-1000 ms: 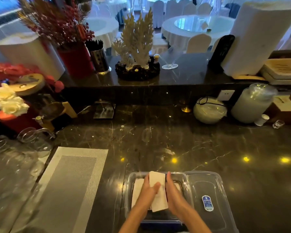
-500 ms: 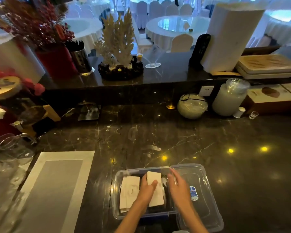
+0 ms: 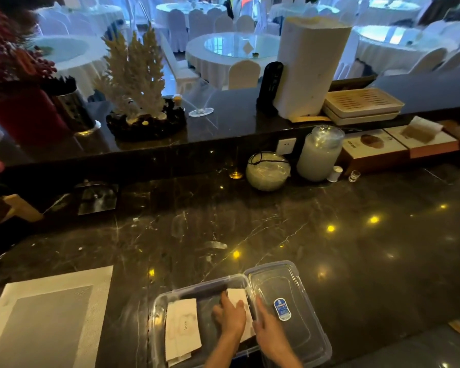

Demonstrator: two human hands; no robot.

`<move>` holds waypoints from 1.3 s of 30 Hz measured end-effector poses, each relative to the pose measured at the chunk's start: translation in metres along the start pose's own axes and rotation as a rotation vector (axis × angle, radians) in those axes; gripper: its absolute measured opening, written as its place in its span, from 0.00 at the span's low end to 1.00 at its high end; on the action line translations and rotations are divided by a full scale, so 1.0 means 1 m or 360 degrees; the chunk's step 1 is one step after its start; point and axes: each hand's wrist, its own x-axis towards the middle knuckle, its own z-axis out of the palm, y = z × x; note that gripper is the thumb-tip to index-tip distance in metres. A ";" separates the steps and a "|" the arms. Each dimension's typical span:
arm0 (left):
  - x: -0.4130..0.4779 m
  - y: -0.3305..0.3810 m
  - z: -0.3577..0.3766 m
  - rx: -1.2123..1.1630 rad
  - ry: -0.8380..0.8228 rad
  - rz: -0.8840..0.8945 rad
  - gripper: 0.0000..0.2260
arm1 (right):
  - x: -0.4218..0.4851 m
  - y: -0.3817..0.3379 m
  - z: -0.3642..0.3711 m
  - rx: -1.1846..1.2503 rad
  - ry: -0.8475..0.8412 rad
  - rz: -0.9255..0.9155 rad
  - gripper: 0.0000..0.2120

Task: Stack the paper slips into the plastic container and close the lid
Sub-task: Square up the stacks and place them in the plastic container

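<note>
Head view, dark veined marble counter (image 3: 290, 235). Clear rectangular plastic container (image 3: 170, 296) at the near edge, uncovered. Left hand (image 3: 230, 316) palm-down inside the container at its right end, fingers together and flat upon a white folded paper slip (image 3: 238, 296), pressing rather than gripping; the slip's far end visible just beyond the fingertips, its near part hidden beneath the hand and wrist. Well to the left of that hand, at the container's left end, a second stack of white paper slips (image 3: 182, 326), topmost printed with a faint small word, untouched; bare dark container floor between stack and hand. Right hand (image 3: 270, 329) just beside the left, fingers slightly spread and extended, resting on the near left portion of the clear plastic lid (image 3: 290, 296); no closure around the lid's edge evident. Lid flat on the counter, touching the container's right side, blue oval label (image 3: 282, 309) immediately right of the right fingertips. Grey woven placemat with pale border (image 3: 43, 322) far left of both hands.
</note>
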 end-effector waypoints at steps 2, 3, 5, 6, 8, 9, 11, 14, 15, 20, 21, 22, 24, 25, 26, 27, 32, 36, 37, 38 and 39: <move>0.001 -0.003 0.003 0.0033 0.0005 -0.0009 0.26 | 0.002 0.002 0.001 0.0004 0.0013 0.0014 0.33; 0.001 -0.003 0.004 0.0072 0.0019 -0.0025 0.27 | 0.002 0.002 0.001 0.0021 0.0019 0.0017 0.33; 0.002 -0.002 0.005 0.0214 0.0073 -0.0065 0.28 | 0.002 0.003 0.000 0.0066 0.0017 0.0010 0.33; 0.003 -0.001 0.005 0.0283 0.0099 -0.0082 0.28 | 0.003 0.004 0.000 0.0074 0.0007 0.0009 0.33; 0.004 0.000 0.005 0.0365 0.0122 -0.0092 0.29 | 0.005 0.006 0.000 0.0059 -0.0018 0.0005 0.34; 0.005 0.000 0.005 0.0380 0.0122 -0.0092 0.29 | 0.006 0.007 -0.001 0.0059 -0.0030 0.0006 0.34; 0.005 0.001 0.005 0.0380 0.0118 -0.0102 0.31 | 0.007 0.008 -0.001 0.0092 -0.0059 0.0021 0.34; 0.005 -0.002 0.003 0.0330 0.0106 -0.0095 0.32 | 0.008 0.010 -0.001 0.0089 -0.0071 0.0044 0.34; 0.005 -0.004 0.001 0.0310 0.0084 -0.0073 0.31 | 0.009 0.011 -0.001 0.0076 -0.0062 0.0052 0.34; 0.006 -0.011 -0.005 0.0200 -0.0044 0.0017 0.23 | 0.009 0.013 -0.001 0.0047 -0.0055 0.0043 0.34; 0.006 -0.012 -0.006 0.0207 -0.0060 0.0029 0.22 | 0.009 0.015 -0.001 0.0037 -0.0040 0.0043 0.33; 0.006 -0.013 -0.007 0.0206 -0.0075 0.0041 0.22 | 0.010 0.015 -0.001 0.0036 -0.0028 0.0046 0.33; 0.004 -0.014 -0.008 0.0152 -0.0088 0.0057 0.21 | 0.009 0.015 -0.002 0.0029 -0.0019 0.0046 0.33; 0.003 -0.015 -0.009 0.0132 -0.0086 0.0063 0.21 | 0.008 0.014 -0.002 0.0024 -0.0021 0.0041 0.33; 0.002 -0.015 -0.009 0.0132 -0.0089 0.0072 0.21 | 0.006 0.012 -0.002 0.0021 -0.0025 0.0038 0.33; 0.000 -0.015 -0.009 0.0151 -0.0097 0.0081 0.22 | 0.005 0.011 -0.002 0.0022 -0.0028 0.0038 0.33; -0.002 -0.016 -0.022 0.0131 -0.0181 0.0233 0.15 | 0.002 0.005 -0.004 0.0039 -0.0040 0.0019 0.32; -0.003 -0.024 -0.043 0.0116 0.0029 0.0454 0.12 | 0.001 0.003 -0.002 -0.0025 -0.0025 0.0028 0.32; -0.003 -0.026 -0.048 0.0103 0.0057 0.0457 0.14 | 0.000 0.002 -0.001 -0.0058 -0.0020 0.0035 0.32; -0.005 -0.028 -0.053 0.0087 0.0056 0.0424 0.15 | 0.000 0.001 -0.001 -0.0087 -0.0013 0.0039 0.31; -0.006 -0.031 -0.056 0.0070 0.0050 0.0382 0.15 | 0.000 0.000 0.000 -0.0106 -0.0005 0.0040 0.31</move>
